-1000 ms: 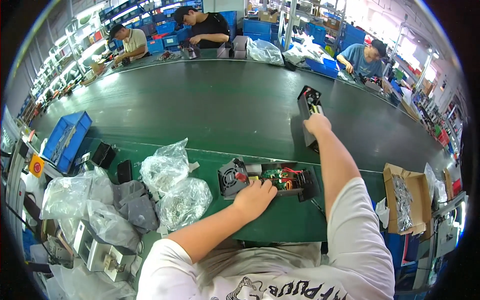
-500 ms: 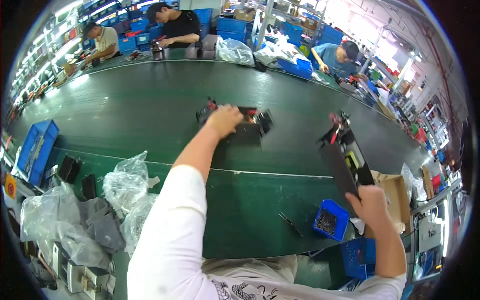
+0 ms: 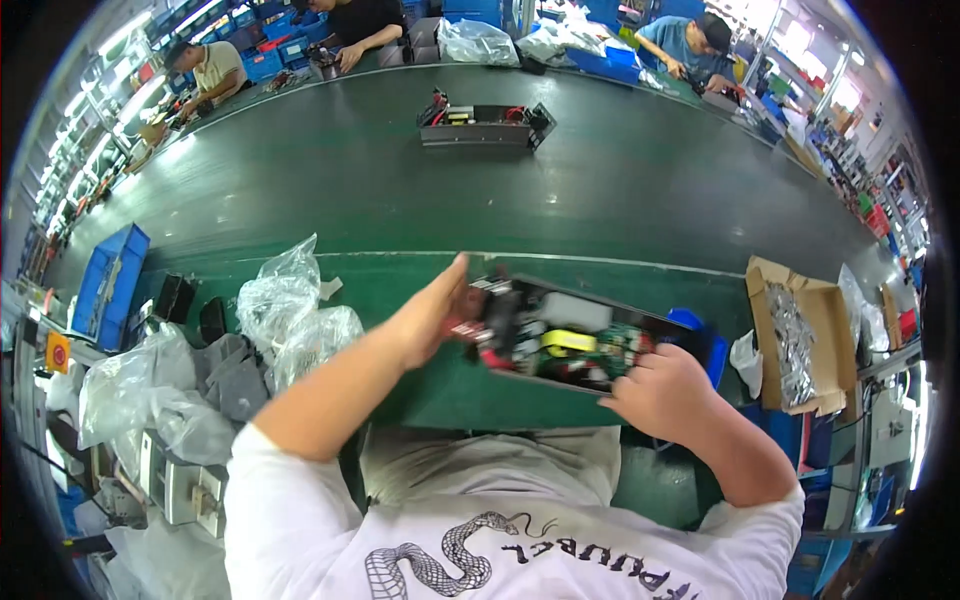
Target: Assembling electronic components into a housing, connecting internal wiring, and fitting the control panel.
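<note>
- Change from the earlier frame: the left hand [image 3: 425,318], which had been stretched out to a unit far up the belt, had come back to the near unit; the right hand [image 3: 665,392], which had held that unit upright at the right of the frame, now held it low at centre.
- Location: the open electronics unit [image 3: 560,335] lay tilted at the centre of the frame, over the near edge of the green worktop [image 3: 300,170].
- Appearance: a long black tray-shaped chassis, open on top, showing a green board, a yellow part, and red and black parts at its left end.
- Grip: the left hand pressed flat against the left end, fingers extended; the right hand was clenched on the lower right edge.
- Count: two such units in view, the second unit [image 3: 484,124] lying at upper centre of the belt; one cardboard box [image 3: 800,335] at right; one blue bin [image 3: 108,282] at left.
</note>
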### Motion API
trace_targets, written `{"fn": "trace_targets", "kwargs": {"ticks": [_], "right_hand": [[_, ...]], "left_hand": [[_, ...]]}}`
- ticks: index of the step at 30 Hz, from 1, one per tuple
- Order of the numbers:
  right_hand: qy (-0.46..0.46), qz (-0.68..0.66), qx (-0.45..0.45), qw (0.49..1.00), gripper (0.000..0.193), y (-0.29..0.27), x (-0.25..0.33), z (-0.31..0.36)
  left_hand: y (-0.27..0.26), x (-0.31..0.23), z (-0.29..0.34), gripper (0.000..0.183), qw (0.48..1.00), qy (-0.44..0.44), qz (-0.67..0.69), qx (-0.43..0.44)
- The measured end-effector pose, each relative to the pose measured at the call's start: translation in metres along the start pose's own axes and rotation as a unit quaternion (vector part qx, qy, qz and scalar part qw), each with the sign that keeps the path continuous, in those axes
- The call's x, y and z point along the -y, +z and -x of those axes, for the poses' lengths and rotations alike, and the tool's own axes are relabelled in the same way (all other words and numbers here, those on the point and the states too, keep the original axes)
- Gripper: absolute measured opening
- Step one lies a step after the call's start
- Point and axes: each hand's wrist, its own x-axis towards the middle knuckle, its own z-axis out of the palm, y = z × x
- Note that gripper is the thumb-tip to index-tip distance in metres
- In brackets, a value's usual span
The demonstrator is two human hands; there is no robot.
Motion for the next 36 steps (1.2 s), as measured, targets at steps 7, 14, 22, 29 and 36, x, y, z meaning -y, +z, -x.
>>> {"fn": "trace_targets", "kwargs": {"ticks": [7,14,22,29,36], "right_hand": [[-0.157,-0.064,0.023,0.985,0.028,0.052,0.045,-0.061],[-0.177,-0.035,0.033,0.983,0.027,0.064,0.073,-0.071],[-0.106,-0.149,-0.066,0.981,0.034,0.075,0.101,-0.072],[-0.033,-0.177,-0.185,0.966,0.044,0.076,0.108,-0.065],[0.067,-0.174,-0.138,0.973,0.052,0.080,0.109,-0.065]], "left_hand": [[-0.013,0.091,0.127,0.082,0.969,0.118,0.169,-0.136],[-0.012,0.111,0.148,0.068,0.957,0.106,0.020,-0.268],[-0.030,0.140,0.142,0.067,0.927,0.179,-0.166,-0.285],[-0.021,0.132,0.148,0.067,0.942,0.143,-0.109,-0.282],[-0.037,0.152,0.157,0.125,0.927,0.319,-0.101,-0.172]]}}
